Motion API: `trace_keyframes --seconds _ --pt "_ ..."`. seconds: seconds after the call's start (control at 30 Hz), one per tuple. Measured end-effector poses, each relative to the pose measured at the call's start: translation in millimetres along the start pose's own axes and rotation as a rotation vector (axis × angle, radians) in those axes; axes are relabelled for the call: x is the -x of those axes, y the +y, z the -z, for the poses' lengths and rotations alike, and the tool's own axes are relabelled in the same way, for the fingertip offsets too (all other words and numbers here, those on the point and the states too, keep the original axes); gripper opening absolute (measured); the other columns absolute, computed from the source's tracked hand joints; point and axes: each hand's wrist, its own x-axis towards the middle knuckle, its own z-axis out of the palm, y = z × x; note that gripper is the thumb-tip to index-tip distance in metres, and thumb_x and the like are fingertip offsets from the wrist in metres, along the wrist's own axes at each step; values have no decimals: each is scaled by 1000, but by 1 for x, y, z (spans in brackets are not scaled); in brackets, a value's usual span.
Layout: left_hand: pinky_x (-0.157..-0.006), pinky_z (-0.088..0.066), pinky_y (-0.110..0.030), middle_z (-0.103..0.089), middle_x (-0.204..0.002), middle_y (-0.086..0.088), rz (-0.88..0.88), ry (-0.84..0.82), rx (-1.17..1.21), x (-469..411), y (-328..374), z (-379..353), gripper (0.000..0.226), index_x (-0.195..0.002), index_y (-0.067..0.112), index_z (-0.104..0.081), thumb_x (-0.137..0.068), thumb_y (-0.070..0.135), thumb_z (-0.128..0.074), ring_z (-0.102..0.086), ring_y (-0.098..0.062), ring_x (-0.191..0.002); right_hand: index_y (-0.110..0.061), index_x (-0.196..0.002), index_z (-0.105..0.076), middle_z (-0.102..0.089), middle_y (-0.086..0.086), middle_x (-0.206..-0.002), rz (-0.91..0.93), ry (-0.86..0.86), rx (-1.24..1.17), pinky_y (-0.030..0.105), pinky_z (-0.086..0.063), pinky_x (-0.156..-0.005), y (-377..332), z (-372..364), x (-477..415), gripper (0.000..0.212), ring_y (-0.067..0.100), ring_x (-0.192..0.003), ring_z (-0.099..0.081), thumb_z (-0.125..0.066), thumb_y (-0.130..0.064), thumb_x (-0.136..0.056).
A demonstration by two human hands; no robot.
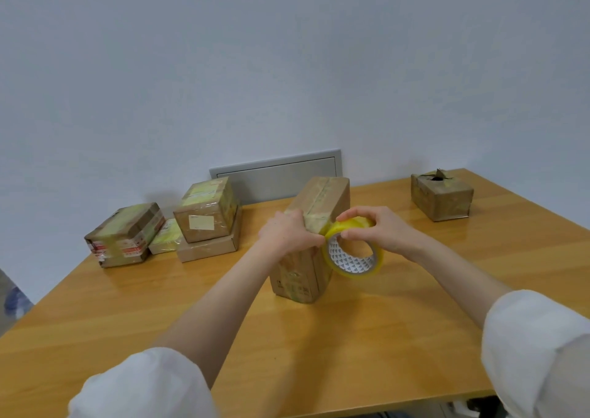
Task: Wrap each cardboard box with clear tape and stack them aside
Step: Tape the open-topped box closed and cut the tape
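Observation:
A tall cardboard box [322, 203] stands on end in the middle of the wooden table [319, 337]. My left hand [287, 234] grips its near top edge, with the fingers curled over the corner. My right hand [376, 229] holds a yellowish roll of clear tape [352, 251] right beside the box, thumb and fingers pinching the roll's rim. The roll touches the box's right side near the top.
Taped boxes sit at the back left: a low one with red-striped tape [123, 235], a small pale one [166, 237], and a box [206, 213] stacked on a flat box [209, 248]. A torn-topped box [442, 195] stands at the back right. A grey wall panel [274, 175] lies behind.

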Motion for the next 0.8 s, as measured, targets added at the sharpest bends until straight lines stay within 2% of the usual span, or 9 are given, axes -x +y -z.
trace_keyframes --seconds 0.07,0.13,0.2,0.3,0.37,0.5,0.63,0.7,0.8 --pt "-78 -56 -40 -59 -110 -6 24 -1 134 5 -3 5 80 -123 16 -55 -54 56 -69 -58 -23 -95 -32 -114 -65 -62 -9 -109 17 13 -7 12 -43 -69 2 -2 2 35 2 -94 -57 -76 -29 -81" --pt "-73 -57 -38 -66 -100 -8 40 8 288 10 -9 10 64 -107 13 -65 -53 46 -75 -62 -22 -87 -31 -123 -59 -60 -8 -115 41 64 -35 17 -44 -77 3 -4 2 49 6 -101 -56 -79 -29 -78" --pt "-74 -57 -40 -70 -94 -12 91 25 497 15 -20 15 45 -95 9 -70 -59 34 -80 -66 -25 -86 -27 -126 -56 -62 -6 -112 71 134 -90 17 -45 -75 0 -4 2 57 6 -97 -57 -81 -26 -75" --pt "-70 -59 -40 -71 -92 -16 200 16 821 26 -37 22 31 -92 7 -73 -67 24 -79 -68 -28 -85 -32 -116 -56 -65 -9 -98 151 174 -186 12 -47 -68 -14 -8 -2 50 -2 -84 -60 -82 -20 -74" --pt "-62 -58 -35 -71 -87 -14 284 4 979 34 -44 20 19 -85 6 -75 -73 21 -76 -68 -26 -78 -36 -111 -56 -67 -10 -97 182 173 -264 12 -50 -71 -24 -17 -6 49 1 -87 -62 -81 -18 -74" --pt "-65 -56 -37 -66 -71 -8 397 30 1159 46 -55 8 17 -63 9 -69 -77 18 -74 -62 -24 -69 -28 -128 -56 -67 -3 -107 188 113 -202 17 -53 -79 -32 -30 -19 61 10 -97 -63 -82 -18 -74" --pt "-68 -56 -41 -65 -76 -10 428 28 1250 44 -65 2 13 -70 9 -67 -77 18 -74 -63 -26 -72 -29 -128 -55 -67 -4 -104 203 38 -107 14 -50 -78 -46 -30 -29 58 9 -95 -63 -79 -15 -77" --pt "-67 -56 -41 -66 -80 -10 430 10 1266 43 -72 -1 13 -75 9 -68 -75 20 -74 -63 -27 -77 -30 -125 -57 -67 -10 -97 205 4 -22 9 -48 -74 -52 -22 -32 54 1 -88 -63 -78 -15 -78" --pt "-72 -57 -47 -64 -97 -11 459 -9 1309 42 -88 -12 28 -92 8 -69 -72 26 -75 -61 -31 -94 -33 -125 -60 -60 -22 -95 136 -77 187 10 -41 -74 -51 0 -30 53 -5 -87 -56 -80 -24 -76"
